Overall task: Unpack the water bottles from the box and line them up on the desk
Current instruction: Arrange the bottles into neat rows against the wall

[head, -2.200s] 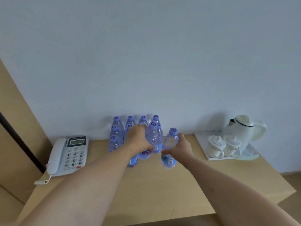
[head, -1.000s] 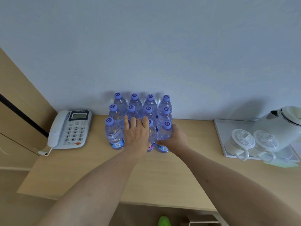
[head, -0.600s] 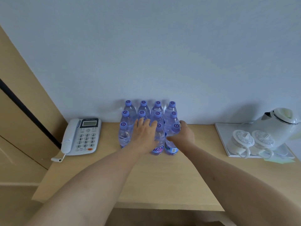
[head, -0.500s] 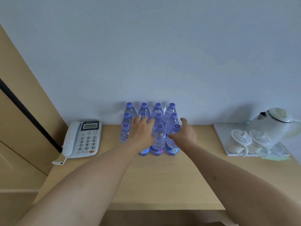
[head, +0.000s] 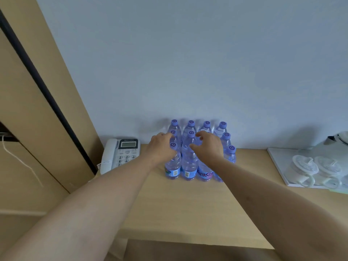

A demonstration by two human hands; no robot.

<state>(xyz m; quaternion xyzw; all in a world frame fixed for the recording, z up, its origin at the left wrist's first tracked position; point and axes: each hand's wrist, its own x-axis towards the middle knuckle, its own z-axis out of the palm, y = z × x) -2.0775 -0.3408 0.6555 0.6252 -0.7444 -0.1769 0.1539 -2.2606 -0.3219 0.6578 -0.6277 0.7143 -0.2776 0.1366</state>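
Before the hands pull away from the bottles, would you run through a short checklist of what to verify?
1. Water bottles upright on the desk: ok.
2. Block squared in rows of four against the wall: ok where visible; the hands hide some.
3. Left hand empty, fingers spread over the left column: ok.
4. Right hand gripping nothing: ok.
5. Telephone and cup tray clear of the bottles: ok.
6. Box emptied: cannot tell, out of view.
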